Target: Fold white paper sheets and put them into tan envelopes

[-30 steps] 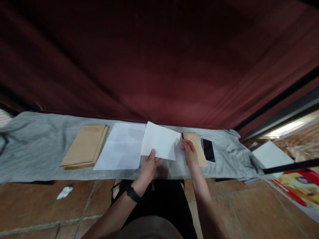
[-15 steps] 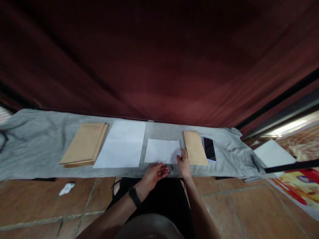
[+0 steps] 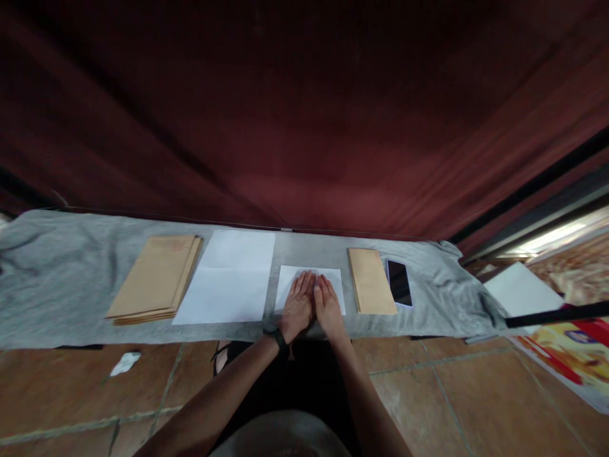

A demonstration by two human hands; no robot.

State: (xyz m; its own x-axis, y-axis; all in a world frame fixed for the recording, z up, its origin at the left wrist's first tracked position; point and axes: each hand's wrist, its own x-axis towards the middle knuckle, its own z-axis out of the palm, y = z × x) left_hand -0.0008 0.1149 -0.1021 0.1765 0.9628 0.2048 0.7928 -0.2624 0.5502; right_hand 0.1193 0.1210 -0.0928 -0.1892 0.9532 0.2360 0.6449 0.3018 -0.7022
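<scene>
A small white sheet of paper (image 3: 282, 282), seemingly folded, lies on the grey cloth in front of me. My left hand (image 3: 299, 304) rests flat on it with fingers stretched out. Right beside it, my right hand (image 3: 327, 304) also lies flat on the paper, the two hands touching or nearly so. To the left is a larger white paper (image 3: 226, 279) with a crease across it. A brown envelope (image 3: 372, 281) lies to the right of my hands. The hands cover the middle of the small sheet.
A stack of brown envelopes (image 3: 152, 276) sits at the left. A phone (image 3: 398, 283) lies right of the single envelope. The grey cloth (image 3: 61, 279) covers a narrow table before a dark red curtain (image 3: 304, 127). A colourful package (image 3: 578, 355) is at the lower right.
Both hands have moved from the small sheet's near and right edges onto its middle. They now lie flat, side by side. The other papers stay in place.
</scene>
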